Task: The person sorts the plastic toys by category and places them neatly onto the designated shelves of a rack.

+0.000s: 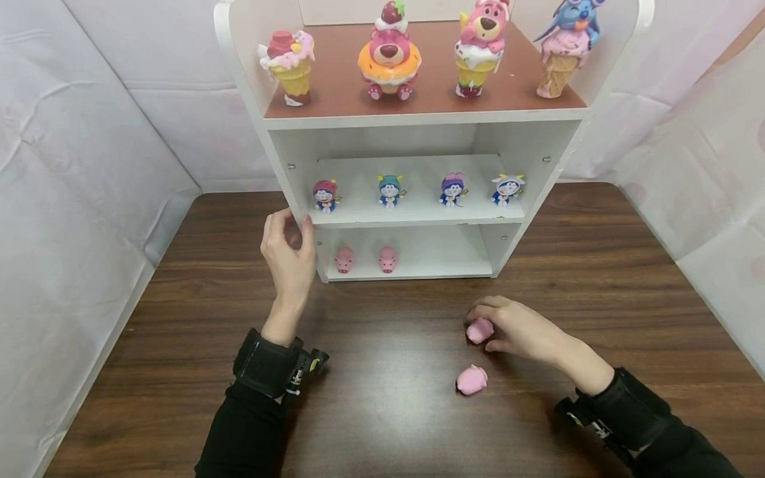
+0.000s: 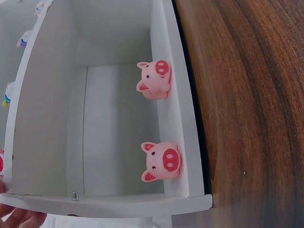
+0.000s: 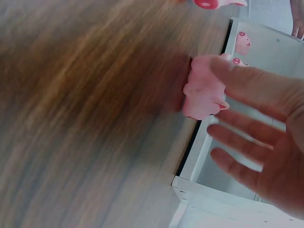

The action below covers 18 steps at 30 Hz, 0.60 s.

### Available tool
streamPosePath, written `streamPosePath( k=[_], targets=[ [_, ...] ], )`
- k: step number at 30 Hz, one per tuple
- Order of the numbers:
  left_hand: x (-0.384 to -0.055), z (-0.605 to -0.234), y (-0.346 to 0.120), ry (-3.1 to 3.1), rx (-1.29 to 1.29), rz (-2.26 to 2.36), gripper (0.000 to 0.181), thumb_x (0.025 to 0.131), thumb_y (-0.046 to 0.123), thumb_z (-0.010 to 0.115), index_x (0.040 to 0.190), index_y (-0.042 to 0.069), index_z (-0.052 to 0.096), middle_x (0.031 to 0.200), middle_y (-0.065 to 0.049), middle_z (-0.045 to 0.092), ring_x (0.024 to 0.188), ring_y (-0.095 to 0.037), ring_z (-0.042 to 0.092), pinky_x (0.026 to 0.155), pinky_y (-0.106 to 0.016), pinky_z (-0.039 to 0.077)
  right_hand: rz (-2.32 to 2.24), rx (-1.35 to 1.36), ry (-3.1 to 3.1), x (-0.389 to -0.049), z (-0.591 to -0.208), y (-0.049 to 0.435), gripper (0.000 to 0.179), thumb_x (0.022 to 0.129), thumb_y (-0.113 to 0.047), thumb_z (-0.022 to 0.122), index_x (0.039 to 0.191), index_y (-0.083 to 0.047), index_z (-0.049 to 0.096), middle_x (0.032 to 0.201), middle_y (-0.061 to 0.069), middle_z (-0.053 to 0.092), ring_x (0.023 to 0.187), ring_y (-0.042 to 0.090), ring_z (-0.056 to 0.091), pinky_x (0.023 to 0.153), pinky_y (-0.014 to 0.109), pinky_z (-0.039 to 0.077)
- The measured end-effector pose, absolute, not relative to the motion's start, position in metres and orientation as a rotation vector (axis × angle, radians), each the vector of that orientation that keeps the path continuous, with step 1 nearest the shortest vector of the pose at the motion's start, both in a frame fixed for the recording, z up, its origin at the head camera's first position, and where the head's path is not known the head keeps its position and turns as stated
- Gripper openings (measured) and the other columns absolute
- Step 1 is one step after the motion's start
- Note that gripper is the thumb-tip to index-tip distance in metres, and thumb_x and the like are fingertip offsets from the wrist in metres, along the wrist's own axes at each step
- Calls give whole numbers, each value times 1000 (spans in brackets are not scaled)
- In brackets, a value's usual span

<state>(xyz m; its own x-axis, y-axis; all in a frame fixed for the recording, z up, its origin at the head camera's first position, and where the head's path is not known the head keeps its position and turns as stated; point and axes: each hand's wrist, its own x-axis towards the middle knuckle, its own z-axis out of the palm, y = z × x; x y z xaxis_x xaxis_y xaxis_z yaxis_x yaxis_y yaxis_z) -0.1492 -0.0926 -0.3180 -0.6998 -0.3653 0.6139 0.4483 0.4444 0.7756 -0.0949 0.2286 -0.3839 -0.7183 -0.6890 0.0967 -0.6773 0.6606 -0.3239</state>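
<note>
My left hand [image 1: 289,255] holds the left side panel of a white shelf unit [image 1: 412,121]; in the left wrist view its fingertips [image 2: 28,219] show along the panel's outer side. Over a pink toy pig [image 1: 480,330] on the table, my right hand [image 1: 521,330] has its thumb and fingers spread around it. The right wrist view shows the thumb overlapping this pig [image 3: 203,88], the other fingers loosely extended; firm contact cannot be made out. Nearer the front lies a second loose pig [image 1: 471,380]. Two more pigs [image 1: 344,259] [image 1: 388,259] stand on the bottom shelf's left half.
Several small blue figurines in coloured hats [image 1: 390,190] stand along the middle shelf. Ice-cream-shaped figurines [image 1: 390,56] line the brown top shelf. The unit stands on a dark wooden table [image 1: 382,411], with white sheeting [image 1: 89,166] at the sides and back.
</note>
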Motion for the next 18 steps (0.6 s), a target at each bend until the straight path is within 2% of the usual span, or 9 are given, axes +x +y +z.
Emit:
streamPosePath(
  k=[3, 7, 13, 18],
  targets=[
    [-149, -318, -92, -1928, -71, -1341, 16, 82, -7, 53, 95, -16, 55, 90, -25, 52, 88, -28, 54, 72, -40, 52, -582, -1271, 2764, -96, -386, 229, 33, 63, 9, 69, 93, -4, 63, 95, 3, 59, 90, 18, 56, 77, 34, 48],
    [-149, -319, -92, -1930, -76, -1338, 16, 82, -7, 53, 94, -16, 55, 90, -26, 52, 87, -29, 54, 72, -41, 52, -614, -1261, 2758, -96, -388, 229, 27, 69, 14, 62, 87, -7, 63, 84, -1, 59, 80, 12, 57, 69, 29, 50],
    [-150, -319, -91, -1928, -80, -1341, 16, 81, -7, 53, 94, -16, 55, 90, -25, 52, 87, -29, 54, 72, -40, 52, -611, -1193, 2791, -96, -389, 228, 18, 71, 6, 67, 81, -8, 61, 74, -4, 55, 71, 10, 55, 60, 27, 49],
    [-163, -336, -100, -1913, -67, -1337, 17, 82, -2, 55, 95, -12, 57, 91, -21, 54, 88, -24, 54, 72, -35, 53, -608, -1088, 2811, -98, -388, 226, 19, 69, -2, 71, 78, -7, 55, 65, -5, 47, 60, 8, 45, 51, 21, 40]
  ],
)
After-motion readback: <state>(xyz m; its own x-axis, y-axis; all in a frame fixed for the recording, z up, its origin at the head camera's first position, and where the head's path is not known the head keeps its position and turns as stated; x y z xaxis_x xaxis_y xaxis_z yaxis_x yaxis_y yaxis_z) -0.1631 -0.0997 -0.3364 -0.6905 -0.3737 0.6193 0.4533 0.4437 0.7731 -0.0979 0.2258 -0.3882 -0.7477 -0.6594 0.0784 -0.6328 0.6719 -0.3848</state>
